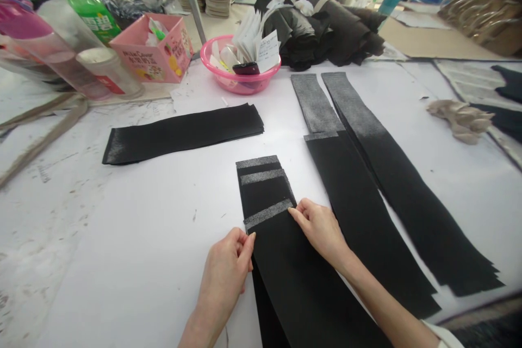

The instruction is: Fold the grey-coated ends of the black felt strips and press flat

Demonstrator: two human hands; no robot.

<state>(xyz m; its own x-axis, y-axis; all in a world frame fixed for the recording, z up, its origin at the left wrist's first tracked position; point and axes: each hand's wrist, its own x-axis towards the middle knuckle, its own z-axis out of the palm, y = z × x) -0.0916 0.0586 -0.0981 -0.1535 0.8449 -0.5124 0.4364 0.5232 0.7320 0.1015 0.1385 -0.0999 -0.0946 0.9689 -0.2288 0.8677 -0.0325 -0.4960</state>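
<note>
Strip of black fabric (302,266), grey-banded end — pinched at both edges, L hand (226,266) near its L corner, R hand (322,228) at its R. Lying over other banded strips (264,191), staggered, on white desk (142,261). Long blk stacks (356,196) to R, shorter stack (183,134) upper L — pink basin (244,85) w/ papers (268,51) & phone (246,68) beyond.

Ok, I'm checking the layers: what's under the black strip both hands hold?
Other black strips, two grey ends showing beyond it, and white table. Their covered lengths and exact number can't be seen.
</note>
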